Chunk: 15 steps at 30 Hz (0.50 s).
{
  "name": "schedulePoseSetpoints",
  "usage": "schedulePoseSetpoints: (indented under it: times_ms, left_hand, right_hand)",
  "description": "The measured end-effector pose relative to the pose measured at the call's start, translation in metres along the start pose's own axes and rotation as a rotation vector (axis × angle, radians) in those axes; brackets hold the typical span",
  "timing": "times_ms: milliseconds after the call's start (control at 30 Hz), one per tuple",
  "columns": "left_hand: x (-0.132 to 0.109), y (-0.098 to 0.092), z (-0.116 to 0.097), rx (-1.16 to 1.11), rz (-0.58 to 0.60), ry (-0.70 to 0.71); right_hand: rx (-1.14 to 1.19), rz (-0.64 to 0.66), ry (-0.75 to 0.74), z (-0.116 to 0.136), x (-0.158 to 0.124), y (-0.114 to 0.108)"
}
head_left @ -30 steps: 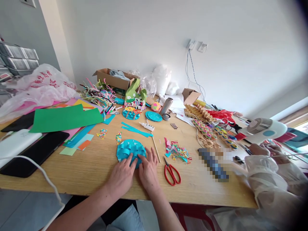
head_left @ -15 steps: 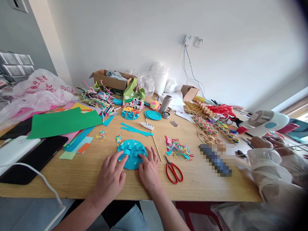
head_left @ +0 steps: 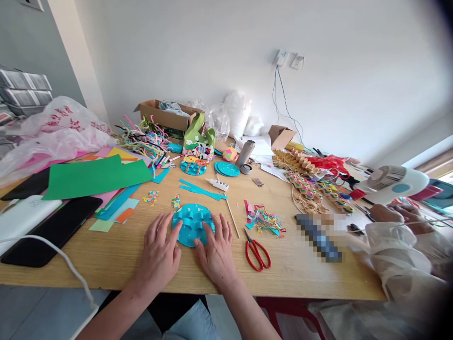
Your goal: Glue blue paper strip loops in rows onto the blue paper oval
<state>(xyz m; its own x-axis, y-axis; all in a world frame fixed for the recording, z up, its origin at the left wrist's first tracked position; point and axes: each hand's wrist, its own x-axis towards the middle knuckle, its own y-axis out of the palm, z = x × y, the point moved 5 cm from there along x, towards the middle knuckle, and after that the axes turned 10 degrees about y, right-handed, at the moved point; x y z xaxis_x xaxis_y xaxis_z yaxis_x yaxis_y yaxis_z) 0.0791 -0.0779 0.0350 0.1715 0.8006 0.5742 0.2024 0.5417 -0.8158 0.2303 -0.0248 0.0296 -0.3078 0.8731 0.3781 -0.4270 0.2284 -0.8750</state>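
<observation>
The blue disc [head_left: 192, 232] lies on the table [head_left: 106, 269] between the hands. The left hand [head_left: 161, 250], fingers loosely spread, has its index fingertip on the disc's 9 o'clock edge. The right hand [head_left: 217, 252], thumb and fingers wide apart, touches its 4 o'clock side. From the disc, blue strips [head_left: 200, 190] lie at 12 o'clock, glue [head_left: 219, 185] at 1, scissors [head_left: 253, 243] at 4.

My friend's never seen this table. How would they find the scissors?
Start at the wooden table's near edge. To the right of the person's right hand, below the heap of paper scraps, lie the scissors. Unlike the scraps, they have two red looped handles.
</observation>
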Motion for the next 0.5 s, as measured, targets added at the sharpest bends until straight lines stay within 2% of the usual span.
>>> schedulePoseSetpoints:
  times_ms: [233,500]
  left_hand:
    - [0.000,0.002,0.003,0.023,0.012,-0.031]
    - [-0.002,0.004,0.003,0.018,0.038,-0.050]
  right_hand:
    - [-0.050,0.086,-0.083,0.013,0.006,0.008]
    - [-0.091,0.088,-0.103,0.014,0.004,0.017]
